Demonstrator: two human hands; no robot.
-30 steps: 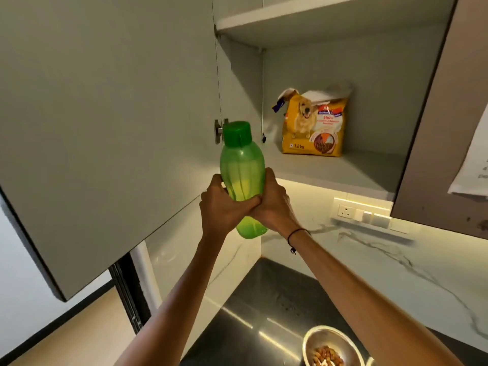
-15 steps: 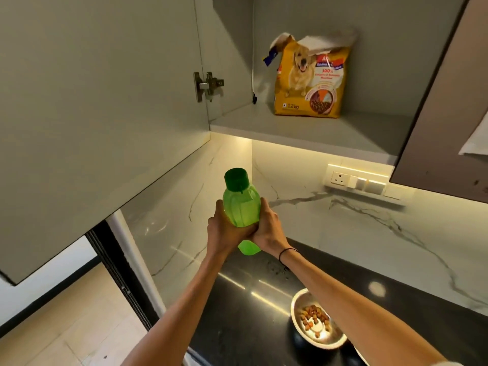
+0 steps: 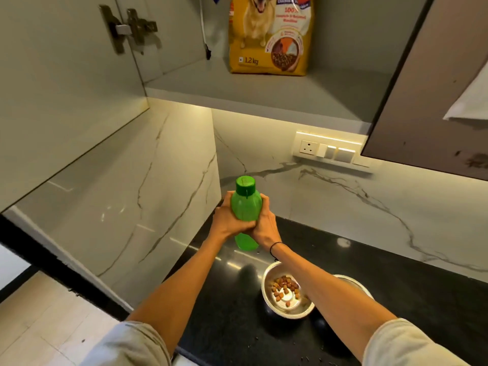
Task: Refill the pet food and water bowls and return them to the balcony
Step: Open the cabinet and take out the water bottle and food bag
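A green plastic bottle (image 3: 245,204) with its green cap on stands upright above the black counter (image 3: 396,299). My left hand (image 3: 224,220) and my right hand (image 3: 265,223) both wrap around its middle. Below my right forearm sits a steel bowl (image 3: 272,303) holding some brown kibble. A second steel bowl (image 3: 361,287) shows only its rim behind that forearm. A yellow dog food bag (image 3: 269,35) stands on the open cupboard's shelf (image 3: 264,96) above.
The cupboard door (image 3: 52,88) hangs open at upper left, above the marble side wall. A socket and switch panel (image 3: 330,151) is on the marble back wall. A second, brown cupboard door (image 3: 435,88) hangs at upper right. Wooden floor (image 3: 39,326) lies at lower left.
Both hands have brought the green bottle down from cupboard height to just above the counter. The view has tilted down, showing both bowls.
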